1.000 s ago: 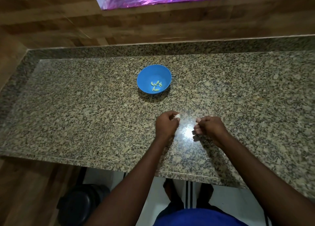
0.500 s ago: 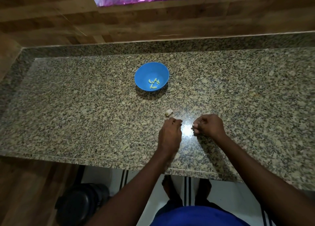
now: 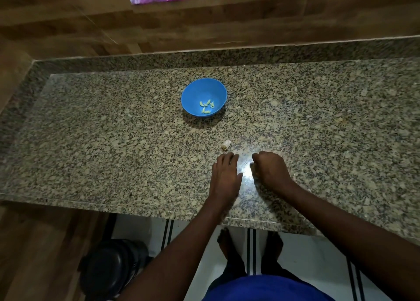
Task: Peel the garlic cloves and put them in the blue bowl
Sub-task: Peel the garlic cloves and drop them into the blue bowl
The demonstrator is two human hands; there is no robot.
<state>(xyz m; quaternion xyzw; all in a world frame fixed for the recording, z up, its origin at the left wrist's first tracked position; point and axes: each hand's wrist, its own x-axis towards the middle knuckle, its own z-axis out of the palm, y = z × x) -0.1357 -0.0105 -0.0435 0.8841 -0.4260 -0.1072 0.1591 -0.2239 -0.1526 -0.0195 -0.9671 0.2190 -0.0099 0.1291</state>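
Observation:
The blue bowl [image 3: 203, 89] stands on the granite counter with several peeled, pale green garlic cloves [image 3: 206, 106] in its bottom. A small piece of unpeeled garlic [image 3: 226, 144] lies on the counter between the bowl and my hands. Just below it, my left hand [image 3: 226, 174] rests palm down with nothing in it and its fingertips pointing at the garlic. Beside it, my right hand [image 3: 270, 169] is curled into a fist on the counter. It pinches a small pale garlic clove that is mostly hidden by the fingers and the glare.
The granite counter [image 3: 113, 141] runs wide to both sides, with a raised granite back edge and a wooden wall behind. Its front edge is just below my wrists. A bright glare spot lies between my hands. A black round object [image 3: 113, 269] sits on the floor at lower left.
My left hand let go of the garlic piece, which now lies on the counter, and drew back toward me to lie flat. My right hand stayed curled and lowered onto the counter.

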